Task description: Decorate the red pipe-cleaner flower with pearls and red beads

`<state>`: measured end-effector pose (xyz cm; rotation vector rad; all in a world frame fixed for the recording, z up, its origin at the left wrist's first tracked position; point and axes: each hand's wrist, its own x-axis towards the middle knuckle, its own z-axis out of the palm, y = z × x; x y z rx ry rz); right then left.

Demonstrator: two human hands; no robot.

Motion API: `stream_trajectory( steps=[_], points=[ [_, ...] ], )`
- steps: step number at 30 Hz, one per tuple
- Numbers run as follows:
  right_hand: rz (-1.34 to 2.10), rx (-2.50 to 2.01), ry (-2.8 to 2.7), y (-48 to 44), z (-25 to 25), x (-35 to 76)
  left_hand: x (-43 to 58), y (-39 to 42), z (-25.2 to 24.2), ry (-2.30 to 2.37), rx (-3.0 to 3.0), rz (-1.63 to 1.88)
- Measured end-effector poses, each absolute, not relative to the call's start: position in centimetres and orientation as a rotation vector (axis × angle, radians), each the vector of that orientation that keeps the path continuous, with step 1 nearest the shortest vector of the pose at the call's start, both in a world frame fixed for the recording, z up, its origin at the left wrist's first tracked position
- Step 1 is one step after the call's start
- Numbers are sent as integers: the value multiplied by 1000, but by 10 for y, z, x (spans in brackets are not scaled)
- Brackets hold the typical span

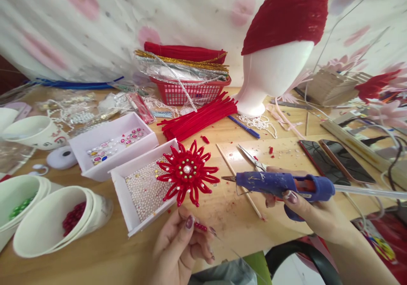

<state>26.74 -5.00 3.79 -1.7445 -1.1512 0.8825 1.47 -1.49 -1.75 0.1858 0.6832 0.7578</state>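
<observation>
My left hand [182, 244] pinches the lower end of a red flower [187, 169] made of looped petals, with pearls and green beads at its centre. Small dark red beads [200, 226] show between the fingers of that hand. In my right hand [305, 213] is a blue glue gun [270, 182], its metal nozzle pointing left towards the flower without touching it. Behind the flower lies a white tray of small pearls [119, 191]. Scissors [251, 157] and a thin wooden stick [237, 179] lie near the gun.
Paper cups [98, 208] with beads stand at the left, beside a white box [111, 166] of gems. Red stems [199, 117] lie before a red basket [190, 92]. A white head form [273, 73] stands behind; two phones [346, 160] lie right.
</observation>
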Motion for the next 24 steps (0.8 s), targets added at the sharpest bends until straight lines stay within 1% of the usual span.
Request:
stream_trajectory(
  steps=[4,8,15,19,24],
  points=[
    [839,-1766,-1163,-53,33,267,15,-17,-12,754,169,792],
    [789,-1804,-1189,-53,24,275,14,-16,-18,684,197,771],
    [844,-1689,-1322,-54,12,288,13,-16,-22,643,221,771],
    [782,-1691,-1359,-52,22,283,17,-17,-13,739,191,801],
    [804,-1550,-1607,-41,44,269,18,-18,-7,766,190,793]
  ],
)
